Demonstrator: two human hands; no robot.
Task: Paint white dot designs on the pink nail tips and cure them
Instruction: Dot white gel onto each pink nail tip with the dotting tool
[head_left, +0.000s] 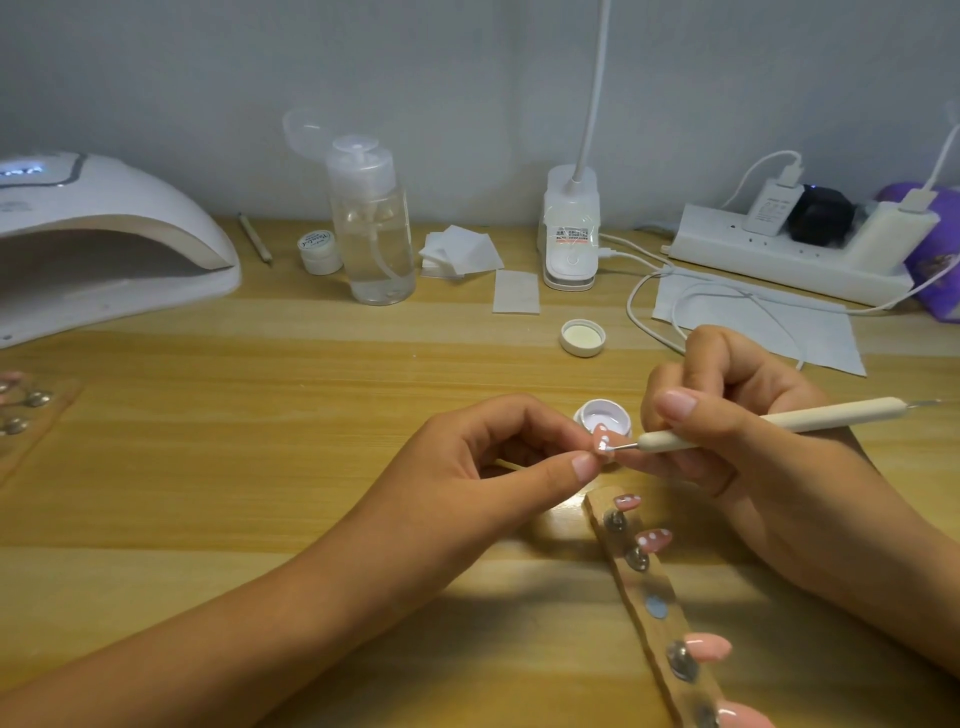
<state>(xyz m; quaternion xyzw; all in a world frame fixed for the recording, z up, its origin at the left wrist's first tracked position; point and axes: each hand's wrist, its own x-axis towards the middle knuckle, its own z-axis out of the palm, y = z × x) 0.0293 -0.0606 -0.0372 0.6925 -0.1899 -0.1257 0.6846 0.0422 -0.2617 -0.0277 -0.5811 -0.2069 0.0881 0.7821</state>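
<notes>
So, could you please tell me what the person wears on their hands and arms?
Nothing visible: both forearms are bare, without sleeves. The left hand and right hand carry no rings, watch, bracelet or gloves. Fingernails look short and unpainted.

Single head-worn view, forward and down, close over the desk (260, 415).

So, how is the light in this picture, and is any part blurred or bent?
Head view: soft shadows lie on the desk under both forearms; a bright patch shines beside the top end of the wooden strip; the wide lens stretches the nail curing lamp at the left; the nail tips at the left edge look blurred.
</notes>
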